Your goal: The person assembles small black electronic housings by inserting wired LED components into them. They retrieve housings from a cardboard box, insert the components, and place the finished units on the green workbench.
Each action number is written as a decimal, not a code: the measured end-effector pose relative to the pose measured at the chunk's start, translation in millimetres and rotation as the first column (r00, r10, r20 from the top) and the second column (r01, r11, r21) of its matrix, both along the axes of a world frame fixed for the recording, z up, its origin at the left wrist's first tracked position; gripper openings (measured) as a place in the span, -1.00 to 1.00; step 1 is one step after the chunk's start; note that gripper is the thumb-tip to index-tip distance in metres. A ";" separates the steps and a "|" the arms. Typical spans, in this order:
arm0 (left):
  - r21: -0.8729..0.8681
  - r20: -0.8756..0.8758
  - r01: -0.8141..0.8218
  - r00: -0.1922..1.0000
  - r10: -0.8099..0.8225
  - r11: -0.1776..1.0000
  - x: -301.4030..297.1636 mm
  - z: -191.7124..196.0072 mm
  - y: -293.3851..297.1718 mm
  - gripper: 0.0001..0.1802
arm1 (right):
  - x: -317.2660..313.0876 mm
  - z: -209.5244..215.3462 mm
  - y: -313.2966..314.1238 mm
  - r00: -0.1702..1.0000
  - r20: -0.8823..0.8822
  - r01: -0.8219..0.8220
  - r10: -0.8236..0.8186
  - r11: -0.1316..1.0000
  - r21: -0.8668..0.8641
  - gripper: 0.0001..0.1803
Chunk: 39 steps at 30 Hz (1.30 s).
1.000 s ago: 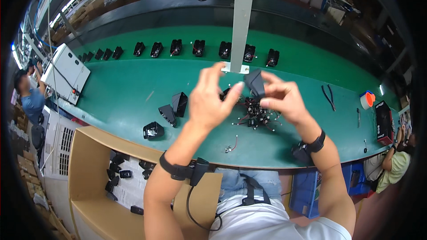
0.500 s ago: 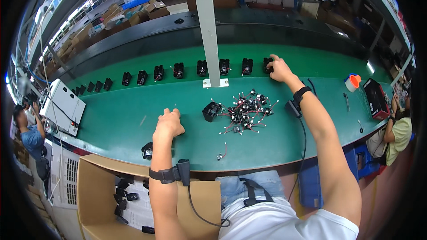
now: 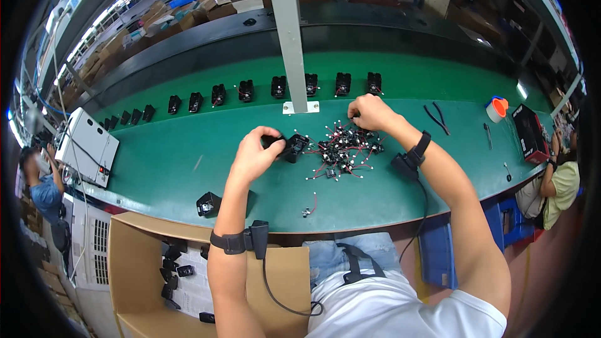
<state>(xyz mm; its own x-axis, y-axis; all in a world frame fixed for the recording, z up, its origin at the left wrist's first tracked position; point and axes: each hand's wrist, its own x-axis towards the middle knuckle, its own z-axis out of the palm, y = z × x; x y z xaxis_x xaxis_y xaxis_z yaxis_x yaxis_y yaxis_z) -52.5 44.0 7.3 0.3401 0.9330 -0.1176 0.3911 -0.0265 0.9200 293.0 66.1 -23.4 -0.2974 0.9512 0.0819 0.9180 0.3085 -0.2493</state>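
Note:
Near the middle of the green table, my left hand (image 3: 255, 152) curls its fingers and thumb at the left side of a black plastic housing (image 3: 296, 148). Dark shape shows between the fingers, partly hidden by them. To the right lies a heap of small black parts with red wires and white connectors (image 3: 341, 153). At the heap's far edge my right hand (image 3: 372, 114) pinches downward; a small dark bit shows at the fingertips, too hidden to name. Another black housing (image 3: 208, 204) rests left of my left forearm. A single wired part (image 3: 307, 212) sits by the near edge.
Several black housings, including one at the right end (image 3: 374, 83), line the far green strip. A metal post (image 3: 289, 44) rises mid-table. Pliers (image 3: 437, 119), an orange-and-white roll (image 3: 496, 109) and a white machine (image 3: 84, 150) lie around. An open carton (image 3: 144, 225) holds black pieces.
My right hand has let go of the rightmost housing in the row and come back to the heap. My left hand has moved right and away from me to the housing beside the heap.

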 end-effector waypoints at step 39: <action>0.396 0.012 0.225 0.968 -0.250 0.890 54.7 0.2 -40.4 -0.02 | -18.3 61.4 -51.9 0.695 -0.717 -0.120 0.061 0.992 -0.032 -0.84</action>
